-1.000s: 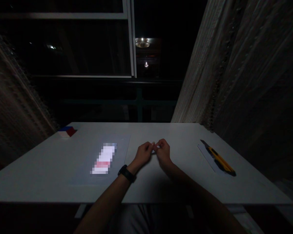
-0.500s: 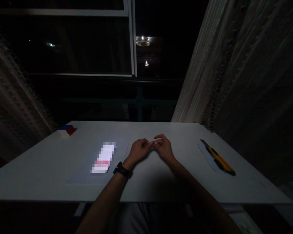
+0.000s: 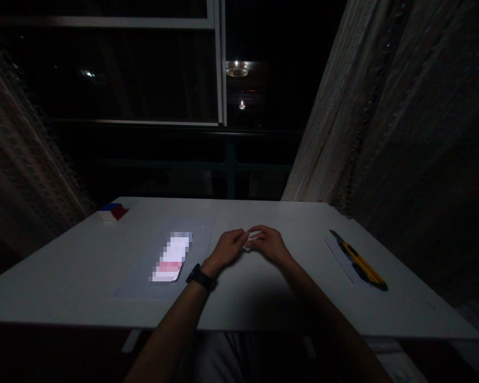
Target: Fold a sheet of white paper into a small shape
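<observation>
Above the middle of the white table (image 3: pixel 239 314), my left hand (image 3: pixel 226 250) and my right hand (image 3: pixel 272 246) meet at the fingertips. Pinched between them is a small white piece of paper (image 3: pixel 252 239), mostly covered by the fingers; its exact shape is too dark and small to make out. The left wrist wears a black watch (image 3: pixel 198 276). To the left of my hands, a phone (image 3: pixel 171 256) with a lit screen lies on a pale sheet (image 3: pixel 133 284).
At the right lies a yellow and black utility knife (image 3: pixel 363 264) beside a narrow white strip (image 3: pixel 339 258). A block with blue, red and white faces (image 3: pixel 112 213) sits at the back left corner. Curtains (image 3: pixel 317 122) hang by the dark window behind the table.
My fingers have shifted around the small white paper, the right ones bending closer to the left hand. A little more white shows between them. The view has moved slightly.
</observation>
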Demonstrator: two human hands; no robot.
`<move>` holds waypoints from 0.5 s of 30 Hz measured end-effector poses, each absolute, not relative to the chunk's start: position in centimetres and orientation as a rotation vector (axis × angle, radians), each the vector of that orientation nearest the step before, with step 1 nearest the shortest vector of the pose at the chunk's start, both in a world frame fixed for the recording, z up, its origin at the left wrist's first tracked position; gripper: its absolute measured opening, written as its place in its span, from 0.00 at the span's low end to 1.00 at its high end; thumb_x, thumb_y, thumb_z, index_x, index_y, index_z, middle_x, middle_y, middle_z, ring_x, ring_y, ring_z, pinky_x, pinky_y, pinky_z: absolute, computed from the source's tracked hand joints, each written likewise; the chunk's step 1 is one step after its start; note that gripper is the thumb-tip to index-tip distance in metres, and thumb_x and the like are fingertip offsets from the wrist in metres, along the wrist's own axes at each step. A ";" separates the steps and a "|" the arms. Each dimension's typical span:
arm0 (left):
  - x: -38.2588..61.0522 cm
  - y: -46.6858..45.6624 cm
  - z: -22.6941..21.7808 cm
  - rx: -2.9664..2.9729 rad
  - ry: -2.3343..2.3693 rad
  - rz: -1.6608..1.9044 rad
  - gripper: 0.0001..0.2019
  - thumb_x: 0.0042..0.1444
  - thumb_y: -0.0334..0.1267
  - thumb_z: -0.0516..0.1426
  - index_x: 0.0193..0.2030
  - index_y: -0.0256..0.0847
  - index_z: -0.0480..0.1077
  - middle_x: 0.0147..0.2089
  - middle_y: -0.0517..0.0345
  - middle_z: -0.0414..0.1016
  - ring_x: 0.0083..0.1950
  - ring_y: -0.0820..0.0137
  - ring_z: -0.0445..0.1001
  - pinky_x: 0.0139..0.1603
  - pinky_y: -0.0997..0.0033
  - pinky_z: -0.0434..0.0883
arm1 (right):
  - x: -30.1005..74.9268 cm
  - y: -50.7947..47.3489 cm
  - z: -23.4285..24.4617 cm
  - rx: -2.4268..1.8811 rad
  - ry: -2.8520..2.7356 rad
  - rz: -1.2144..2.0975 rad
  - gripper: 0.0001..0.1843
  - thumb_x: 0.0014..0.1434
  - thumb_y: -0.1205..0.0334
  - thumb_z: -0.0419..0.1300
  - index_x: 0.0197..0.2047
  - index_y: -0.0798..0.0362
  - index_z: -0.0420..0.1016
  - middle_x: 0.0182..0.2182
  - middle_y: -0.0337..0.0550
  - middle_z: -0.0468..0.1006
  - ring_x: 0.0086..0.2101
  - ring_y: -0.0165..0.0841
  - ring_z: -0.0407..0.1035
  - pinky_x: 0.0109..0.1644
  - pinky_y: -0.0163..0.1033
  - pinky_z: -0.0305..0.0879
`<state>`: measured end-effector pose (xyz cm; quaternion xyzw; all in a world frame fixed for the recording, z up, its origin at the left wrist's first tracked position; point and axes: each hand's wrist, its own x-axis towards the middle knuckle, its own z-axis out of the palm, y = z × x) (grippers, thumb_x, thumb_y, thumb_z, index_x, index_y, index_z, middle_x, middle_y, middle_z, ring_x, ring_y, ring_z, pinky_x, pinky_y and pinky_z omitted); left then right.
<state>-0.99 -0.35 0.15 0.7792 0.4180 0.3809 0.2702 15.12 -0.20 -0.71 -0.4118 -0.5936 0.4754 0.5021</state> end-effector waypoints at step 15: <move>-0.4 -0.1 -0.3 1.954 1.035 1.108 0.16 0.56 0.47 0.48 0.25 0.37 0.64 0.25 0.61 0.64 0.28 0.73 0.61 0.29 0.74 0.58 | 15.6 0.0 -0.8 -0.941 -1.541 1.242 0.19 0.45 0.48 0.63 0.22 0.56 0.70 0.15 0.35 0.67 0.19 0.26 0.62 0.23 0.32 0.57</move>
